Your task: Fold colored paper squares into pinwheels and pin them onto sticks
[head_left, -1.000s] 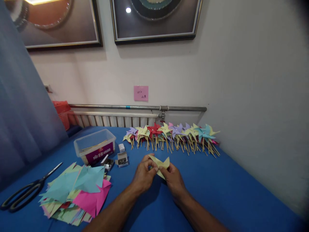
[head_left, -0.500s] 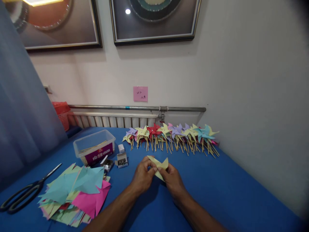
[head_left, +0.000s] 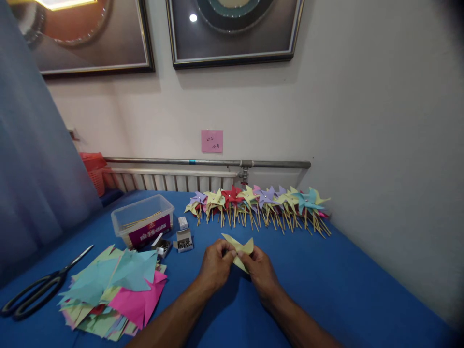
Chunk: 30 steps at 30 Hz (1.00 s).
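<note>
A pale yellow folded paper piece (head_left: 239, 248) is pinched between both hands just above the blue table (head_left: 337, 285). My left hand (head_left: 214, 267) grips its left side with fingertips closed on the fold. My right hand (head_left: 261, 273) holds the right side, thumb and fingers pressed to the paper. Two pointed flaps stick up above the fingers. The rest of the paper is hidden behind the hands.
A row of finished paper pinwheels (head_left: 261, 203) on sticks lies along the far wall. A pile of coloured paper squares (head_left: 112, 285) lies left, scissors (head_left: 39, 286) beyond it. A clear plastic box (head_left: 142, 223) of sticks and small open boxes of pins (head_left: 183, 240) sit nearby.
Both hands have drawn slightly nearer and lower with the yellow paper; the grip looks the same. The view shifted a little.
</note>
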Each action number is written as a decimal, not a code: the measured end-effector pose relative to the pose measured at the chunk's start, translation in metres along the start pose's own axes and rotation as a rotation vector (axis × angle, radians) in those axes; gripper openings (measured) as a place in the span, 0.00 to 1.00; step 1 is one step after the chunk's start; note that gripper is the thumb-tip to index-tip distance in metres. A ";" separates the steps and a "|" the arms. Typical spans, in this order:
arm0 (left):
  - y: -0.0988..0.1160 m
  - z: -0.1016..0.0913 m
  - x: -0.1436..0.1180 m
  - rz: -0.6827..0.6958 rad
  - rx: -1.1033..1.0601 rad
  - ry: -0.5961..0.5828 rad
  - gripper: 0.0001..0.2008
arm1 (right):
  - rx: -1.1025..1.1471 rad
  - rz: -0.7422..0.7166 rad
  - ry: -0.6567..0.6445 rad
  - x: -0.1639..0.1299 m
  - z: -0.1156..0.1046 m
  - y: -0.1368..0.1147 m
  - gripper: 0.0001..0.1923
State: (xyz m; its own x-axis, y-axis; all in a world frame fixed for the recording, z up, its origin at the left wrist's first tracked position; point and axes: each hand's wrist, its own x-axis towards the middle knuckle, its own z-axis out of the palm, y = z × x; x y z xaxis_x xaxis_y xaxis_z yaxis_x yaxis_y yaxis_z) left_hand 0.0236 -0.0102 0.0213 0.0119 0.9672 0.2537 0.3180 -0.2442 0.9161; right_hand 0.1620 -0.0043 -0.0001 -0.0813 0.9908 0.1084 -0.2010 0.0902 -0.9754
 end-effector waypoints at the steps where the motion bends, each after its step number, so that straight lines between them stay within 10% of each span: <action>1: 0.002 0.000 -0.001 -0.030 0.010 -0.002 0.05 | 0.002 -0.001 -0.002 0.000 0.000 0.000 0.21; 30: 0.008 -0.001 -0.004 -0.067 0.100 0.019 0.05 | -0.049 0.014 -0.020 -0.001 -0.001 -0.005 0.23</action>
State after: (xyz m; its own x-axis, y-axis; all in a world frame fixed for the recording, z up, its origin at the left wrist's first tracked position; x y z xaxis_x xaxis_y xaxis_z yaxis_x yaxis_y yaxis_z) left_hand 0.0252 -0.0160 0.0282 -0.0301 0.9794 0.1995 0.4106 -0.1699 0.8959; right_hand 0.1642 -0.0054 0.0049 -0.1037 0.9898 0.0977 -0.1519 0.0813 -0.9850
